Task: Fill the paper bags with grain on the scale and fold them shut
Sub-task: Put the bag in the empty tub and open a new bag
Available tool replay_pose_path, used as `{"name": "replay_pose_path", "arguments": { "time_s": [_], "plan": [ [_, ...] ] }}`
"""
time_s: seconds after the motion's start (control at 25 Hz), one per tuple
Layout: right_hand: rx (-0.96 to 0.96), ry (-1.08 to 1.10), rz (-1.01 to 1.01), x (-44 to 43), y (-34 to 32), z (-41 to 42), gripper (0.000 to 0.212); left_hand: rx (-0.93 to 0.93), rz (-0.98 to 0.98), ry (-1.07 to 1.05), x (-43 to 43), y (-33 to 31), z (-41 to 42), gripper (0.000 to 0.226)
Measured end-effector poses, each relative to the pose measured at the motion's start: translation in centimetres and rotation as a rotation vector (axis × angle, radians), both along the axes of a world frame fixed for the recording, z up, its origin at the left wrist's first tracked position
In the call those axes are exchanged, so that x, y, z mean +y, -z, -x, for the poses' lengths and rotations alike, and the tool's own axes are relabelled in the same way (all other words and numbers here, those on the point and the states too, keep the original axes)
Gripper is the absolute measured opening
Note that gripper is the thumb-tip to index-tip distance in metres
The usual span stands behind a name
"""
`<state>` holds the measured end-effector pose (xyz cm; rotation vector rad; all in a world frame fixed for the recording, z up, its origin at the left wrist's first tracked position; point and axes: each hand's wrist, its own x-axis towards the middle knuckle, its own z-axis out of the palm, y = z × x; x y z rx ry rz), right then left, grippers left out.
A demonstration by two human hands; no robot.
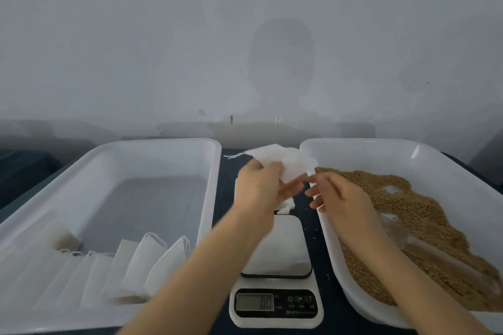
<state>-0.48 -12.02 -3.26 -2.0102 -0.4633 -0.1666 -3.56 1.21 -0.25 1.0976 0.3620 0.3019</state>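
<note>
Two white plastic trays, shallow, rectangular and round-cornered, are set side by side on a dark blue cloth [226, 171]. In the left tray [152, 142] a row of filled bags [141, 266] is leaned along the near edge, overlapping like tiles, each pale and matte with a folded top; the rest of its floor is bare. The right tray [381, 142] is loaded with brown grain [413, 198], heaped unevenly, with small patches of white floor showing through. Something clear and scoop-shaped [424, 250] is half sunk in it (its outline is too faint to be sure).

Between the trays a scale [275, 253] is placed, white-bodied with a shiny, rounded square plate on which nothing is laid; its display is blurred and cannot be read. A few stray grains are scattered on the cloth beside it.

An empty bag [283, 162], thin, white and crumpled, is held in the air beyond the scale, between the two trays. It is gripped from below by the left hand [258, 187], its fingers curled round the lower part. The bag's long axis is laid roughly left to right, with a thin string [234, 155] trailing from the left end.

The right hand [337, 196] is held over the right tray's near-left rim, fingers half curled toward the bag; whether anything is pinched cannot be told.
</note>
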Motion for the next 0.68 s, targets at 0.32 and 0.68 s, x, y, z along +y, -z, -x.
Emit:
{"name": "replay_pose_path", "arguments": {
  "time_s": [0.32,0.68],
  "plan": [
    [0.343,-0.181,-0.236,0.1,-0.7,0.4,0.036,-0.212,-0.41,0.061,-1.1,6.3,5.5,0.025],
    [0.045,-0.215,0.037,0.2,-0.2,0.8,0.017,-0.23,-0.095,0.03,1.9,8.1,4.8,0.045]
  ]
}}
